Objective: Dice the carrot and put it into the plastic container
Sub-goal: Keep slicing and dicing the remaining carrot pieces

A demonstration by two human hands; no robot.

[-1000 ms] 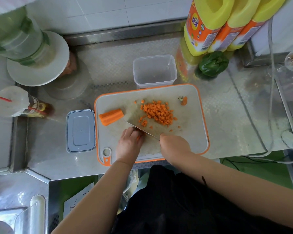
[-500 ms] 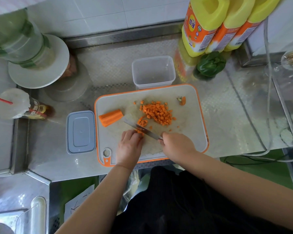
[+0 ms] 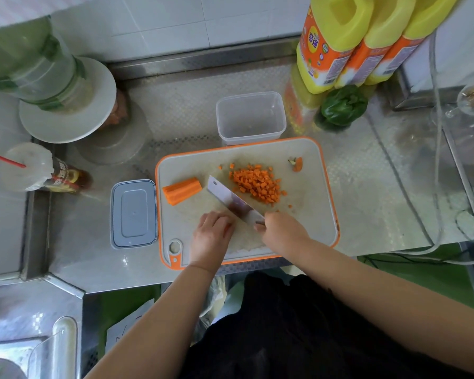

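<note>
On the cutting board (image 3: 312,214), right hand (image 3: 282,231) grips the knife (image 3: 230,199), tilted toward ten o'clock; left hand (image 3: 212,233), fingers loosely curled, seemingly holds nothing. Best sweep stray dice toward the pile (image 3: 257,184).

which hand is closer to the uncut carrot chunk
Left. The left hand rests on the board just below the carrot chunk; the right hand grips the knife farther right.
</note>
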